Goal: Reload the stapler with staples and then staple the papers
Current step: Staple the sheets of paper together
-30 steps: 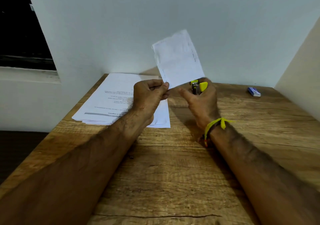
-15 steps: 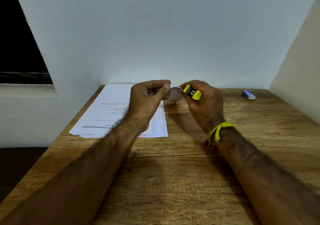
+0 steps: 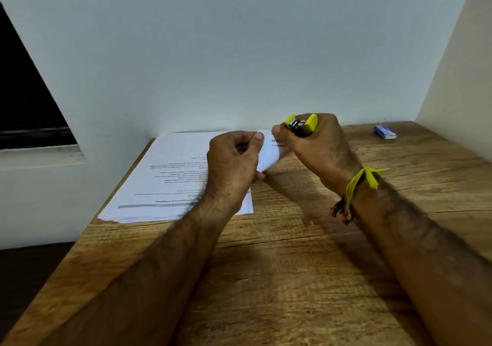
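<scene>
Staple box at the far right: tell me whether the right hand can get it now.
Probably not yet: the right hand is shut on the yellow stapler. The table between it and the staple box looks clear.

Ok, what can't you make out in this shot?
- Stapler mouth: head view, right hand covers it; staples loaded or not, unclear.
- Held sheet: mostly behind left hand; any staple unseen.
- Stack print: too small, blurred.
- Box label: too small.
</scene>
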